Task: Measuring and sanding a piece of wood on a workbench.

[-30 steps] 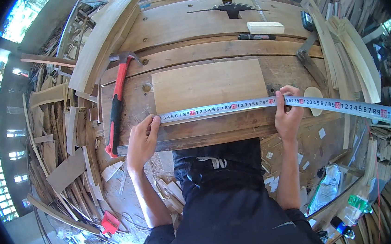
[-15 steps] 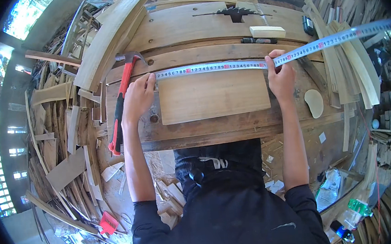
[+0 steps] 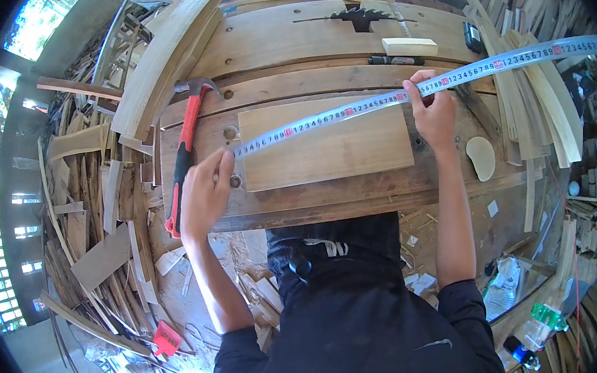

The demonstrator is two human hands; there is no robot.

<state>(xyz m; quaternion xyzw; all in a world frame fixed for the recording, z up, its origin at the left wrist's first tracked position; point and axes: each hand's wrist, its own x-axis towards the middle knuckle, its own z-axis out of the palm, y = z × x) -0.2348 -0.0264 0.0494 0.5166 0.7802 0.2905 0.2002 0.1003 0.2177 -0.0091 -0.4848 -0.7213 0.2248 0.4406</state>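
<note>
A pale rectangular board (image 3: 327, 152) lies flat on the wooden workbench (image 3: 300, 205). Slanting across its upper part is a white measuring tape (image 3: 349, 112), whose blade runs on past the right side of the bench. My left hand (image 3: 204, 192), closed, pinches the tape's left end just beyond the board's left edge. At the board's upper right corner my right hand (image 3: 435, 114) is closed on the blade, thumb raised along it. A claw hammer (image 3: 187, 143) with a red and black handle lies beside my left hand.
Behind the board lie a saw blade (image 3: 362, 19), a black marker (image 3: 394, 59), a pale wooden block (image 3: 410, 47) and a small black device (image 3: 472, 38). An oval wood piece (image 3: 481, 158) rests at right. Long planks (image 3: 167, 59) and stacked offcuts flank the bench.
My left hand has moved down toward me with the tape's end, so the tape now slants across the board instead of lying along its far edge. My right hand has barely shifted.
</note>
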